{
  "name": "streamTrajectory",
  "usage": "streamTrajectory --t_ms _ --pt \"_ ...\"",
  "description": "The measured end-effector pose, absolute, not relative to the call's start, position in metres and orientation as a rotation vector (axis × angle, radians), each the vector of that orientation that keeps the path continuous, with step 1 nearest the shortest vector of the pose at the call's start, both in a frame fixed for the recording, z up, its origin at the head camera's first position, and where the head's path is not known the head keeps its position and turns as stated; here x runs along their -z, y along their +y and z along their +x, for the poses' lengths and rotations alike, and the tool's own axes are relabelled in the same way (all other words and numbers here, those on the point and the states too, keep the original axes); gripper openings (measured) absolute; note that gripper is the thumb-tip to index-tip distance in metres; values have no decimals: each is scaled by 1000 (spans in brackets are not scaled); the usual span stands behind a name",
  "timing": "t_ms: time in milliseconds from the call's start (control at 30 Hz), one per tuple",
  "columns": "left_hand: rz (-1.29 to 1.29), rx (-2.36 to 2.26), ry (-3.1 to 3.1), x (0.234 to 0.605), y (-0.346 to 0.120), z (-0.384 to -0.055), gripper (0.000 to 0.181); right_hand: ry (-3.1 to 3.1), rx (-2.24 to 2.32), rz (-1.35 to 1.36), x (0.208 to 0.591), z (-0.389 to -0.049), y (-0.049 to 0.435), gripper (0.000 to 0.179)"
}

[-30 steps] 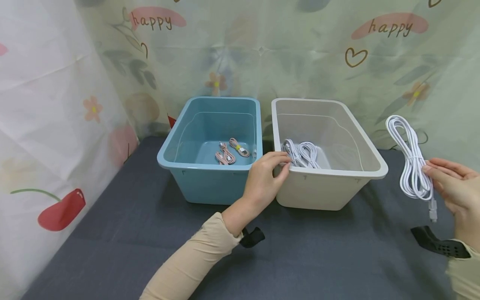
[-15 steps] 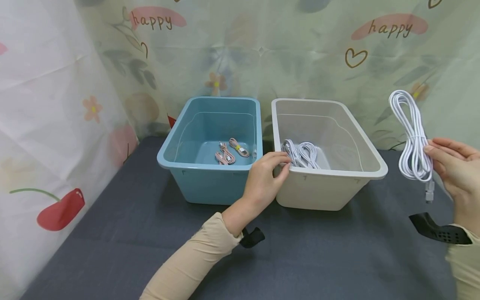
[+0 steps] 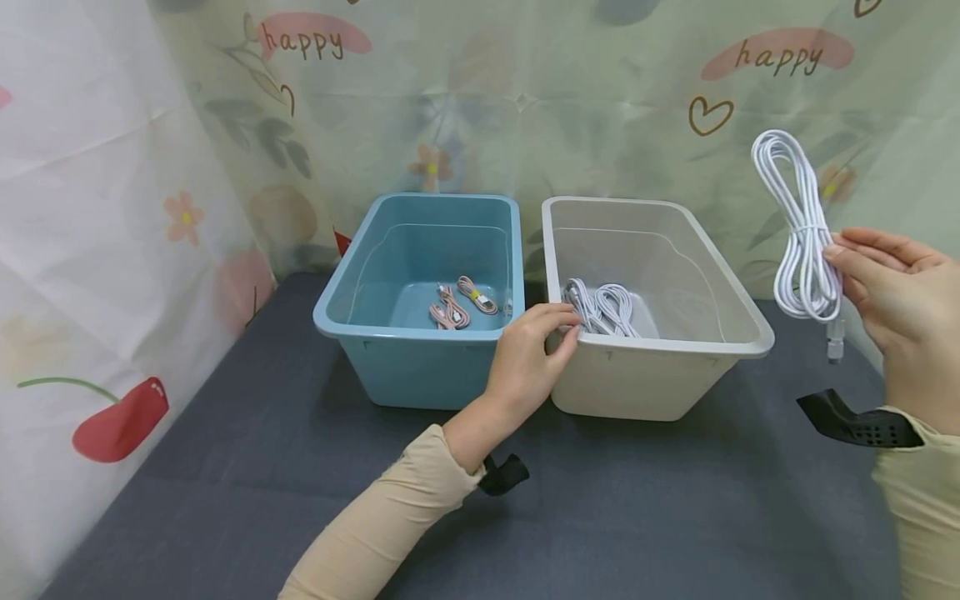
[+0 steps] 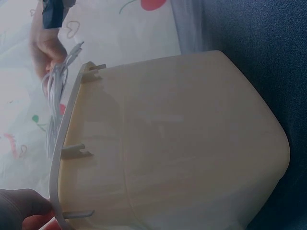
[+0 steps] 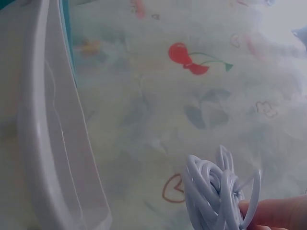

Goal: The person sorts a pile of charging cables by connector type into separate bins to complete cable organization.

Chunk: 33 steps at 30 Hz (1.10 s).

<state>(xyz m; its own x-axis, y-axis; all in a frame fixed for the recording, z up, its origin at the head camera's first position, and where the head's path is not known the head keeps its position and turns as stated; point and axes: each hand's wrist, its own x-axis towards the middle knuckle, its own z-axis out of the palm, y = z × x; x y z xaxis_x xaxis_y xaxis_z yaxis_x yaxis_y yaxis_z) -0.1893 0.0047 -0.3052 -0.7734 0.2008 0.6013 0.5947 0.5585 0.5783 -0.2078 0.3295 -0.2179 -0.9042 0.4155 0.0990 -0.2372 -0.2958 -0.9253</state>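
My right hand (image 3: 903, 308) pinches a coiled white cable (image 3: 804, 237) between thumb and fingers, up in the air to the right of the white bin (image 3: 645, 379). One connector of that cable dangles below the coil. With thumb and fingers, my left hand (image 3: 528, 354) grips the white bin's rim at its front left corner; the left wrist view shows the thumb (image 4: 29, 201) at that rim. Inside the white bin lie more coiled white cables (image 3: 611, 310). A blue bin (image 3: 420, 367) stands just to its left, holding several small pink cable bundles (image 3: 450, 310).
Both bins stand on a dark cloth-covered table (image 3: 600, 517). Behind them hangs a printed curtain (image 3: 517, 100), and a white patterned curtain (image 3: 97, 275) closes off the left side. A black strap (image 3: 855, 421) circles the right wrist.
My right hand has lifted the coiled white cable higher and, lately, a little to the left. The left hand stays on the white bin's rim.
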Motion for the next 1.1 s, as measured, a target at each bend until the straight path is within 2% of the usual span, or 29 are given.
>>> streamTrajectory --t_ms 333,767,1100 --pt "-632 1130 -2335 304 5 -189 17 -1580 -2293 -245 199 -222 304 24" --pt "-636 1128 -2335 302 4 -187 17 -1576 -2463 -136 189 -243 279 23" --pt "-638 1114 -2330 303 4 -188 17 -1715 -2399 -183 185 -262 262 21"
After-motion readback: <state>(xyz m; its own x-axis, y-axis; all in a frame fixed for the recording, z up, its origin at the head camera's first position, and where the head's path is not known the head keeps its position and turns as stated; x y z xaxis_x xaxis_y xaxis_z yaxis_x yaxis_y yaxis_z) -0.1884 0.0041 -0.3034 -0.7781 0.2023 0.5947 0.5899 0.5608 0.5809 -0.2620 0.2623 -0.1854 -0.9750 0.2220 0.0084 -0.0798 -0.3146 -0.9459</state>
